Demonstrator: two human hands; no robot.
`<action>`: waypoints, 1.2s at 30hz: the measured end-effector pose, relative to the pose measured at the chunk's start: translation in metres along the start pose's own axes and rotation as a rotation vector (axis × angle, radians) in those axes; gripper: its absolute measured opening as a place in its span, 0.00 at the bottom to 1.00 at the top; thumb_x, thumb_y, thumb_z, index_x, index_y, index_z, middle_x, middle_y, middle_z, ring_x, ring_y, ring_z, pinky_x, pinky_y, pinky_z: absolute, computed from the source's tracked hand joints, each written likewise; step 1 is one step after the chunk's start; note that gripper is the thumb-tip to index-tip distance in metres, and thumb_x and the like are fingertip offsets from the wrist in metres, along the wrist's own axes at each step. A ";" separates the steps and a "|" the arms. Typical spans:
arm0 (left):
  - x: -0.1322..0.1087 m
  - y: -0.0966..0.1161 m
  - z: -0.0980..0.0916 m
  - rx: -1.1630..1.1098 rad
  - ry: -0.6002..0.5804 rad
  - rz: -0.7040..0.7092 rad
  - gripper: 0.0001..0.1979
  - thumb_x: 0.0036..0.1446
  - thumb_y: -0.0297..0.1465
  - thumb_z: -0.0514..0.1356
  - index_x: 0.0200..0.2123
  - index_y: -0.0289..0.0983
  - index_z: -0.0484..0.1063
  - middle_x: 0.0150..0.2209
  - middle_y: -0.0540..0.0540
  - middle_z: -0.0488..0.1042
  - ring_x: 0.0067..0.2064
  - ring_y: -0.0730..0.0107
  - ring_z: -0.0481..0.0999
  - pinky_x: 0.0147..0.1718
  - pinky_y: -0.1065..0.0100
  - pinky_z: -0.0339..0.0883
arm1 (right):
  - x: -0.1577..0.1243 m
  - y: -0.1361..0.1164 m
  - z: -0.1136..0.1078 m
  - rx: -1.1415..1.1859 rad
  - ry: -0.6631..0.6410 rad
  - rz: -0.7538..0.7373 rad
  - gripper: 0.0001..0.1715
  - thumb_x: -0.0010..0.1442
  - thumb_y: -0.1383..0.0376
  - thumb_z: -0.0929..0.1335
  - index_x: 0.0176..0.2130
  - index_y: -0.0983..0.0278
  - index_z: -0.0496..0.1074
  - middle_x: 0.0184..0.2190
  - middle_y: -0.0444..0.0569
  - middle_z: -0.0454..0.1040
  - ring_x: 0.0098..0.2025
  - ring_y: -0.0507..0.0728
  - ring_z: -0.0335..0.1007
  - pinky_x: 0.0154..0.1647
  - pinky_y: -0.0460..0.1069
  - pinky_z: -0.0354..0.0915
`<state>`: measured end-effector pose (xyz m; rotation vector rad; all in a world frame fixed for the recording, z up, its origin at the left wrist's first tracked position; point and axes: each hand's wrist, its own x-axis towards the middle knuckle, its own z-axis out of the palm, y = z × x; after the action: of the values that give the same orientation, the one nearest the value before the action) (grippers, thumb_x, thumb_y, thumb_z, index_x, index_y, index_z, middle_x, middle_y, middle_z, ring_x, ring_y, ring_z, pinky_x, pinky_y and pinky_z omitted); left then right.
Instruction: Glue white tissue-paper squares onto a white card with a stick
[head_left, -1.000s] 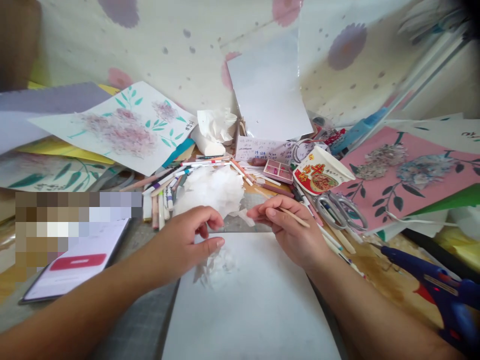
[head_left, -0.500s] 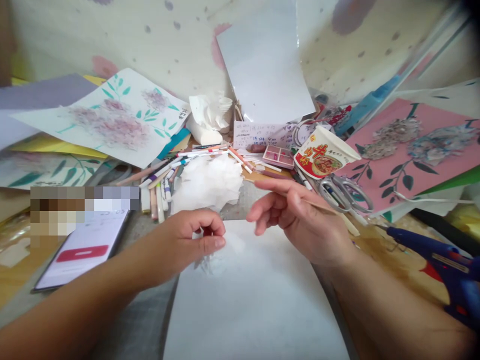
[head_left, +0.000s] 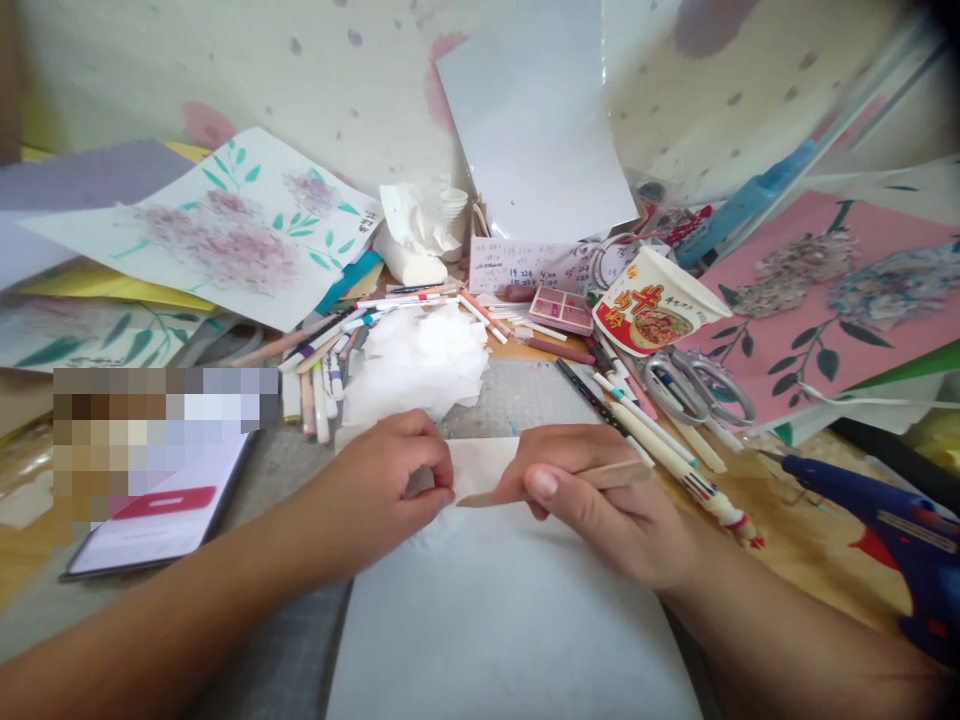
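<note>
A white sheet (head_left: 517, 620) lies on the grey cutting mat, under both hands. My left hand (head_left: 397, 480) is closed in a pinch over the sheet's upper left part; what it holds, if anything, is hidden. From the right, my right hand (head_left: 600, 500) grips a thin wooden stick (head_left: 626, 474), whose pointed tip is close to my left fingertips. Beyond my left hand is a pile of thin white paper pieces (head_left: 424, 360).
Pens and markers lie around the paper pile. A phone (head_left: 172, 490) rests at the left. To the right are a paper cup (head_left: 649, 305), scissors (head_left: 697, 390) and a blue glue gun (head_left: 862, 510). Flower pictures (head_left: 240, 230) stand at both sides.
My right hand has lowered towards my left fingertips, and its fingers have closed round the stick. Pens behind it have come into view. My left hand has barely moved.
</note>
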<state>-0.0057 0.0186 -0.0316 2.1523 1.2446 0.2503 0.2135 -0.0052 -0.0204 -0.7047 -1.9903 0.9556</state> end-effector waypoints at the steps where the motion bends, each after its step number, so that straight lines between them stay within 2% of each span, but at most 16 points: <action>1: 0.000 0.000 0.000 0.013 0.002 0.004 0.06 0.53 0.31 0.56 0.27 0.39 0.72 0.35 0.48 0.68 0.35 0.65 0.71 0.35 0.64 0.63 | 0.001 0.001 0.002 -0.034 -0.015 -0.011 0.21 0.69 0.65 0.60 0.30 0.67 0.75 0.22 0.46 0.69 0.24 0.52 0.65 0.25 0.47 0.59; 5: 0.001 -0.001 0.003 0.059 -0.001 0.017 0.06 0.54 0.32 0.57 0.27 0.39 0.72 0.35 0.48 0.67 0.36 0.64 0.71 0.35 0.64 0.63 | 0.003 0.007 0.007 -0.099 -0.047 -0.037 0.21 0.69 0.64 0.59 0.29 0.66 0.73 0.22 0.47 0.71 0.25 0.52 0.65 0.26 0.47 0.60; 11: 0.001 -0.003 0.000 0.083 0.039 0.020 0.03 0.54 0.31 0.57 0.31 0.39 0.70 0.35 0.49 0.66 0.36 0.63 0.69 0.34 0.64 0.62 | 0.006 0.011 0.013 -0.173 -0.046 -0.025 0.22 0.69 0.64 0.59 0.25 0.64 0.68 0.20 0.42 0.63 0.23 0.49 0.59 0.25 0.45 0.57; 15: -0.003 -0.001 -0.001 0.092 0.014 0.149 0.04 0.53 0.33 0.60 0.33 0.40 0.71 0.39 0.48 0.66 0.42 0.60 0.68 0.43 0.59 0.61 | 0.011 0.013 0.019 -0.207 -0.023 0.043 0.21 0.68 0.65 0.59 0.26 0.64 0.71 0.19 0.41 0.64 0.22 0.49 0.61 0.25 0.45 0.57; 19: -0.005 0.005 0.002 0.192 0.025 0.157 0.09 0.48 0.36 0.66 0.34 0.41 0.73 0.38 0.48 0.66 0.43 0.56 0.67 0.45 0.53 0.58 | 0.019 0.013 0.023 -0.222 0.000 0.154 0.23 0.67 0.65 0.59 0.24 0.65 0.72 0.18 0.42 0.67 0.21 0.49 0.62 0.24 0.45 0.57; 24: -0.002 0.007 0.007 0.324 0.089 0.157 0.04 0.52 0.29 0.58 0.30 0.39 0.73 0.36 0.48 0.68 0.42 0.58 0.68 0.42 0.55 0.56 | 0.021 0.017 0.024 -0.189 0.016 0.238 0.24 0.67 0.63 0.58 0.23 0.64 0.71 0.18 0.42 0.68 0.20 0.48 0.62 0.22 0.45 0.56; 30: 0.000 -0.001 0.007 0.322 0.114 0.168 0.07 0.53 0.30 0.56 0.27 0.39 0.73 0.34 0.47 0.69 0.39 0.60 0.68 0.39 0.56 0.55 | 0.015 0.024 0.023 0.033 0.089 0.337 0.22 0.66 0.59 0.60 0.25 0.64 0.70 0.17 0.42 0.67 0.21 0.49 0.64 0.23 0.45 0.60; 33: 0.001 -0.002 0.005 0.321 0.106 0.136 0.08 0.54 0.30 0.55 0.27 0.40 0.73 0.36 0.48 0.70 0.40 0.60 0.69 0.41 0.56 0.54 | 0.012 0.029 0.019 0.206 0.210 0.411 0.22 0.64 0.55 0.62 0.25 0.64 0.71 0.16 0.43 0.67 0.20 0.50 0.64 0.21 0.45 0.60; 36: 0.002 -0.002 0.003 0.305 0.075 0.100 0.08 0.54 0.31 0.54 0.28 0.40 0.73 0.37 0.48 0.71 0.42 0.60 0.69 0.43 0.56 0.55 | 0.009 0.034 0.015 0.388 0.327 0.424 0.23 0.63 0.53 0.64 0.24 0.64 0.71 0.15 0.42 0.67 0.18 0.50 0.62 0.18 0.45 0.58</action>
<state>-0.0047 0.0197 -0.0359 2.4898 1.2869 0.1940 0.2010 0.0146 -0.0502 -1.0047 -1.3424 1.3324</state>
